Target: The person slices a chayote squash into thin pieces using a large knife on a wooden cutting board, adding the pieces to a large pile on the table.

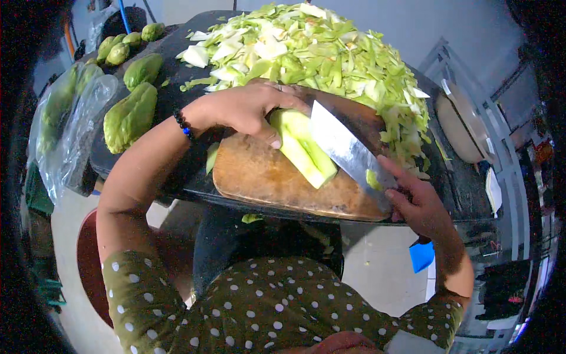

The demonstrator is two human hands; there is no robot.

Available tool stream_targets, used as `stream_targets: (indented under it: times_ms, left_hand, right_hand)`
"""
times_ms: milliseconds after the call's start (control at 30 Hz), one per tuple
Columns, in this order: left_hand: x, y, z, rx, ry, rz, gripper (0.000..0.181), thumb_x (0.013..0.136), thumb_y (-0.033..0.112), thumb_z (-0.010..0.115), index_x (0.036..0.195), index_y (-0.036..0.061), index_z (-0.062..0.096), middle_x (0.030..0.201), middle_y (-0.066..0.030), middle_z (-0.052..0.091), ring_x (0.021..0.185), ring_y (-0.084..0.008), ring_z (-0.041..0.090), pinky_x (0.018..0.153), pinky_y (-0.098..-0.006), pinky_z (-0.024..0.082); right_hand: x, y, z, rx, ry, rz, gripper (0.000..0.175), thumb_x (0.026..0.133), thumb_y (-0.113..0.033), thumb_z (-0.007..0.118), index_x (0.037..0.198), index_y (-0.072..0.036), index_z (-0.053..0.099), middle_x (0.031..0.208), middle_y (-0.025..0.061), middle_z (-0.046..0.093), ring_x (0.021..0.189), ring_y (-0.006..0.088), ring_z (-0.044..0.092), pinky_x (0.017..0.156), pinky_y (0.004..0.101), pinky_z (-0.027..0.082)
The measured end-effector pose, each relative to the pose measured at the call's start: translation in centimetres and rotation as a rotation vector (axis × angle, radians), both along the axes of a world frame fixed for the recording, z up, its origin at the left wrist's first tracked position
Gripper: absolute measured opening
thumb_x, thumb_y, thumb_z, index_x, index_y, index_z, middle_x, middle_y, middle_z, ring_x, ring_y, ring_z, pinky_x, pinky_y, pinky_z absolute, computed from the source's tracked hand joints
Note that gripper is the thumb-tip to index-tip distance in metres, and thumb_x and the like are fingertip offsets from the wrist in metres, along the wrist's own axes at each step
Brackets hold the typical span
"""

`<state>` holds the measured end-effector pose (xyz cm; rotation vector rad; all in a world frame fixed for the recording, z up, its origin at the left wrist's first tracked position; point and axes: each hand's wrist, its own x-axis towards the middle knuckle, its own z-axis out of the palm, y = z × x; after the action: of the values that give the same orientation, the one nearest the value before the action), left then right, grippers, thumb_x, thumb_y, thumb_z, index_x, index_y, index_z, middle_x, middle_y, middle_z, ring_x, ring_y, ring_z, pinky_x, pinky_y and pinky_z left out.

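A peeled pale green chayote (303,148) lies slanted on the wooden cutting board (261,177), a lengthwise groove along it. My left hand (252,108) grips its far end, thumb on the near side. In my right hand (415,199) is a wide-bladed kitchen knife (342,141), its blade along the chayote's right side. A small green scrap clings to the blade near the handle. Just beyond the board rises a big heap of green and white peelings (318,53), spilling down to the right.
Unpeeled chayotes (130,117) lie on the dark table (177,75) at the left. A clear plastic bag (73,128) with more green produce is at the left edge. A beige basin (462,121) stands at the right. A reddish round thing (88,265) is below left.
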<state>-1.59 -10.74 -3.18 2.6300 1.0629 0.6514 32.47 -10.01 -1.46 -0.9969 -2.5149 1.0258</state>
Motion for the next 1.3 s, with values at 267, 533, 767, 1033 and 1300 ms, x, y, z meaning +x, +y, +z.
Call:
stream_targets:
  times_ms: [267,533,767,1033,1300]
  left_hand:
    - [-0.5,-0.2,-1.2,-0.090,-0.131,0.032,0.059,0.059,0.016,0.074,0.112,0.0054,0.049,0.105,-0.0108,0.056,0.098,-0.0254,0.053,0.084,-0.0331,0.040]
    - [-0.7,0.0,-2.2,-0.146,-0.290,0.002,0.062,0.061,0.010,0.073,0.115,0.0028,0.044,0.105,-0.0114,0.055,0.098,-0.0209,0.052,0.086,-0.0296,0.040]
    - [-0.7,-0.2,-2.1,-0.155,-0.282,0.015,0.056,0.062,0.010,0.072,0.112,0.0027,0.047,0.099,-0.0108,0.058,0.093,-0.0202,0.055,0.081,-0.0301,0.042]
    - [-0.5,-0.4,-2.0,-0.092,-0.240,0.028,0.049,0.062,0.011,0.072,0.106,0.0043,0.052,0.093,-0.0087,0.061,0.088,-0.0196,0.057,0.078,-0.0296,0.044]
    - [-0.6,0.1,-2.1,-0.091,-0.211,0.043,0.050,0.061,0.016,0.073,0.106,0.0055,0.054,0.093,-0.0078,0.062,0.088,-0.0200,0.058,0.078,-0.0296,0.043]
  right_hand:
    - [-1.3,-1.5,1.2,-0.037,-0.116,-0.042,0.053,0.084,-0.001,0.044,0.133,-0.018,0.034,0.065,0.0012,0.049,0.050,0.0067,0.044,0.049,0.0214,0.041]
    - [-1.9,-2.1,1.3,0.197,-0.208,-0.005,0.052,0.082,-0.002,0.047,0.132,-0.015,0.035,0.062,0.0054,0.051,0.050,0.0104,0.045,0.051,0.0253,0.041]
    - [-2.2,-2.8,1.6,0.376,-0.196,0.058,0.053,0.082,-0.004,0.049,0.131,-0.018,0.035,0.061,0.0122,0.049,0.050,0.0109,0.039,0.052,0.0259,0.039]
    - [-1.8,-3.8,1.9,0.357,-0.222,0.038,0.054,0.082,-0.003,0.049,0.131,-0.019,0.035,0.058,0.0124,0.048,0.050,0.0111,0.040,0.051,0.0263,0.039]
    - [-1.9,-4.4,3.2,0.324,-0.274,0.035,0.052,0.082,-0.003,0.047,0.130,-0.020,0.037,0.054,0.0085,0.046,0.049,0.0105,0.040,0.051,0.0261,0.039]
